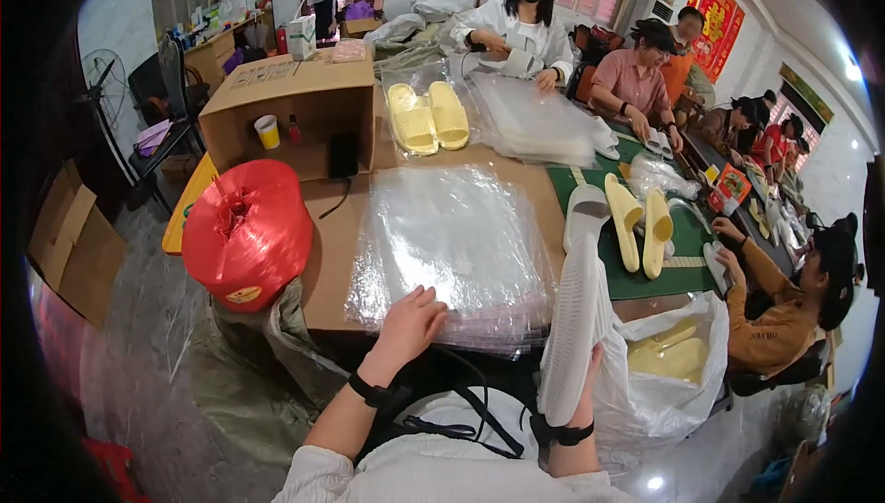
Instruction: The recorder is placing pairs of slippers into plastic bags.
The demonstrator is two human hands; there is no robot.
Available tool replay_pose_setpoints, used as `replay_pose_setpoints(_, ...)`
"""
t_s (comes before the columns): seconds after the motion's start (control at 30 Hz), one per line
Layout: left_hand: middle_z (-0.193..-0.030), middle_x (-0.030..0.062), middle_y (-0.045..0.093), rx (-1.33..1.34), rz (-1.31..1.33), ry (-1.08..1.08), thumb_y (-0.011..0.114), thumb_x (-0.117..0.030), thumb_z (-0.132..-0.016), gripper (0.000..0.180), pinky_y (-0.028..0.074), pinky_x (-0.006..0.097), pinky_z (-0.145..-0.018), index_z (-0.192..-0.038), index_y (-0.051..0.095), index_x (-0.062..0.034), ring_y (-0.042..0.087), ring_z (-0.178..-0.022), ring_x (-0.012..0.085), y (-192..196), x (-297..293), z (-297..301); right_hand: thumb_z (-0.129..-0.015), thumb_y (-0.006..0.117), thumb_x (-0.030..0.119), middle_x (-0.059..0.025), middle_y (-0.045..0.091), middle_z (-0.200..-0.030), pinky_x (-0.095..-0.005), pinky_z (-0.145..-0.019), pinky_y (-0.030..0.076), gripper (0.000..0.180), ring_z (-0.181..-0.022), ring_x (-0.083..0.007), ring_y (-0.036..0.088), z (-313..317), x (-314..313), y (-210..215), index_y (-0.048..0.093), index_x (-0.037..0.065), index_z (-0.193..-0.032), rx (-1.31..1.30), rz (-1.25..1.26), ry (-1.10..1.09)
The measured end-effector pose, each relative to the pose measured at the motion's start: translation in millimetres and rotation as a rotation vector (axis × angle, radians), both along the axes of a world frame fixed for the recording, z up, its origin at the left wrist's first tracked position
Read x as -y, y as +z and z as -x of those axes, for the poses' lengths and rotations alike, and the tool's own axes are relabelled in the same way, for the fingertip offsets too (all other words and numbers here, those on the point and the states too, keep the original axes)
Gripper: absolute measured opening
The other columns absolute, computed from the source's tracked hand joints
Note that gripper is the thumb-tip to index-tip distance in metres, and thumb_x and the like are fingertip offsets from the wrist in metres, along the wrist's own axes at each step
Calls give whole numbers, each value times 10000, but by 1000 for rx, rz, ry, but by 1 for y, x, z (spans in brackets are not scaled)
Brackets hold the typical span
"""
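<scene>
My left hand [411, 323] lies on the near edge of a stack of clear plastic bags [442, 236], its fingers stretched out over the top bag. A white slipper [572, 328] with a ridged sole stands on end in my right hand [588, 390]; most of that hand's fingers are hidden behind it. Whether a second slipper is pressed against it I cannot tell. Close by on the right, an open white sack [636, 402] has pale yellow slippers [670, 355] inside. Two more yellow slippers [630, 222] rest on the green mat beyond.
A large red roll of plastic twine [247, 234] stands at the table's left, beside an open cardboard box [286, 97] with a yellow cup [266, 132]. Bagged yellow slippers [429, 118] lie farther back. Several co-workers sit around the tables, one [784, 295] near my right.
</scene>
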State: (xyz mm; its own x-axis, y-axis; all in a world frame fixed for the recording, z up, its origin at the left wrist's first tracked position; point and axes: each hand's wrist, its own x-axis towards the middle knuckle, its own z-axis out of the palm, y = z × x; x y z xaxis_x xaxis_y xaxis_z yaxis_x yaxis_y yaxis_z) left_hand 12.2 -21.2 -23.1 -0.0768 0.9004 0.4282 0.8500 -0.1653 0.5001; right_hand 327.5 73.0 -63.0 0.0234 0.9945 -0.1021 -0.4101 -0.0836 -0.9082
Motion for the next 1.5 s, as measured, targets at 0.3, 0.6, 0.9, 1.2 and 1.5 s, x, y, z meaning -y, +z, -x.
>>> replay_pose_setpoints(0.3, -713, 149, 674, 434, 64, 372, 617, -243, -945, 246, 505, 354, -594, -972, 722, -21, 655, -618, 282, -5, -11, -3, -948, 628, 119, -134, 565, -1283, -350, -979, 477, 430, -1124, -206, 592, 9, 20, 2, 453, -40, -1307, 275, -143, -13)
replay_pose_setpoints(0.6, -949, 141, 682, 416, 125, 74, 680, -203, -868, 193, 509, 364, -831, -931, 695, -21, 650, -979, 307, 1, -12, 1, -897, 696, 117, -152, 545, -1321, -377, -1059, 417, 574, -1209, -253, 551, 10, 15, 6, 409, -74, -1356, 164, -153, 12)
replay_pose_setpoints(0.9, -1079, 104, 663, 93, -72, 77, 703, -82, -797, 231, 508, 385, -895, -1024, 664, -63, 620, -1046, 312, -14, -11, -3, -900, 678, 79, -129, 575, -1270, -333, -997, 443, 503, -1141, -207, 577, 17, 19, 10, 453, -91, -1316, 156, -222, 19)
replay_pose_setpoints(1.2, -947, 119, 697, 229, -49, 194, 676, -86, -838, 111, 545, 384, -738, -941, 696, -51, 668, -842, 312, -1, -19, -3, -917, 668, 97, -65, 674, -1011, -273, -767, 487, 320, -867, -132, 622, 30, 20, 30, 582, -71, -1174, 83, -366, 157)
replay_pose_setpoints(1.5, -1009, 109, 709, 355, -138, 227, 675, -110, -885, 120, 573, 313, -681, -979, 708, -44, 699, -796, 254, 31, -30, -3, -873, 680, 137, -138, 638, -682, -310, -569, 453, 173, -593, -163, 564, 40, 25, 50, 679, -31, -914, 994, -681, 393)
